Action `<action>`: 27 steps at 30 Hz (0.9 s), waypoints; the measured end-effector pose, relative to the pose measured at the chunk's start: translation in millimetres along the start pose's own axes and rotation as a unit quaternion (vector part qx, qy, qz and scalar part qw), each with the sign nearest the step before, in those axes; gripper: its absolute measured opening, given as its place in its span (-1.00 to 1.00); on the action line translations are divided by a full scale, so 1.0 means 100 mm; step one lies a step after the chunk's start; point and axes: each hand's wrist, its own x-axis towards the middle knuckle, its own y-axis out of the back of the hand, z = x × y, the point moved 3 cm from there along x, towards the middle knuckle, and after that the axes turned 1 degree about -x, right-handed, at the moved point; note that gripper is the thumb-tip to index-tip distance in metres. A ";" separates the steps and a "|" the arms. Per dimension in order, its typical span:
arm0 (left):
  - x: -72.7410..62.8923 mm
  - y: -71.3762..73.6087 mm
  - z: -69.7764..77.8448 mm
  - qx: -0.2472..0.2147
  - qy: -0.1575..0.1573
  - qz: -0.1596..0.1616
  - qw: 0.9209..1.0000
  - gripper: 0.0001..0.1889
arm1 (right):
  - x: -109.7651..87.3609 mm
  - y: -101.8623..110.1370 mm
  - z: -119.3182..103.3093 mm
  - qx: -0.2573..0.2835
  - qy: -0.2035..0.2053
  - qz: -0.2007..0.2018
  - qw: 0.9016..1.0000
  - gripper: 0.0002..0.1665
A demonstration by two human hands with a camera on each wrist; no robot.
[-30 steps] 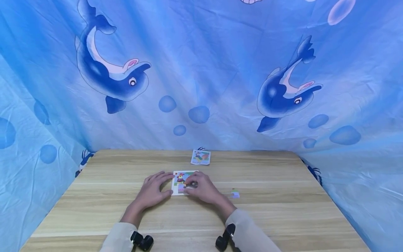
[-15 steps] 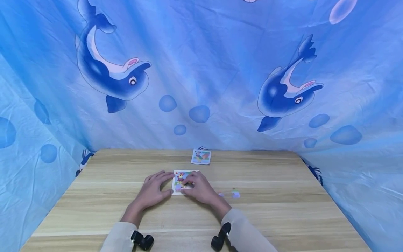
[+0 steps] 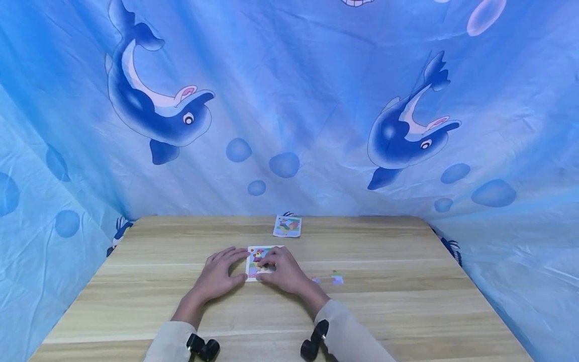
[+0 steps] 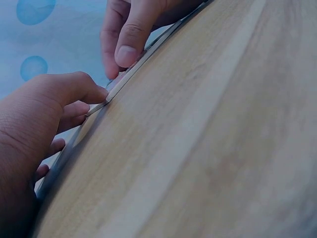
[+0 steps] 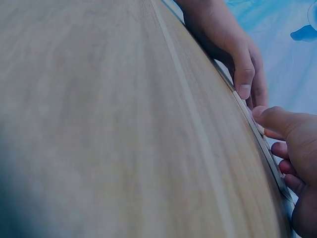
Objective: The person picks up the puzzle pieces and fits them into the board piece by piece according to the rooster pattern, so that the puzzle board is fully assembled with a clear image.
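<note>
A white-framed jigsaw puzzle point(image 3: 247, 264) with a colourful rooster picture lies flat on the table. My left hand point(image 3: 218, 274) rests at its left side, index finger at the upper left corner and thumb at the lower left one. In the left wrist view, the left thumb point(image 4: 96, 91) touches the edge of the frame. My right hand point(image 3: 285, 271) is over the right part of the puzzle, thumb and bent index finger around a pinkish puzzle piece point(image 3: 252, 275) at the lower left corner. The right fingers hide much of the picture. The right wrist view shows the right thumb point(image 5: 267, 116) at the frame's edge.
Two loose puzzle pieces lie right of the puzzle: a lilac and green one point(image 3: 337, 279) and a smaller one point(image 3: 316, 280) beside the right wrist. A picture card point(image 3: 287, 227) of the rooster sits at the table's back edge. A blue dolphin-print cloth point(image 3: 316, 191) hangs behind.
My right hand has shifted slightly left and down with the pinkish piece, which now covers the white lower left corner area. The smaller loose piece has come into view. My left hand stays put.
</note>
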 end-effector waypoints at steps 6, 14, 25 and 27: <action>0.01 -0.01 0.00 0.000 0.001 -0.002 1.000 -0.36 | 0.01 -0.02 0.00 0.004 -0.001 0.007 1.000 -0.73; 0.00 0.01 0.00 -0.001 -0.002 0.002 1.000 -0.37 | 0.03 -0.05 0.00 -0.029 0.006 0.006 1.000 -0.74; 0.01 0.01 0.00 0.002 -0.001 -0.004 1.000 -0.38 | 0.03 -0.03 -0.03 -0.042 -0.004 -0.009 0.999 -0.72; 0.01 0.00 0.00 0.004 -0.001 -0.004 1.000 -0.38 | 0.03 -0.03 -0.03 -0.043 -0.004 -0.011 0.999 -0.72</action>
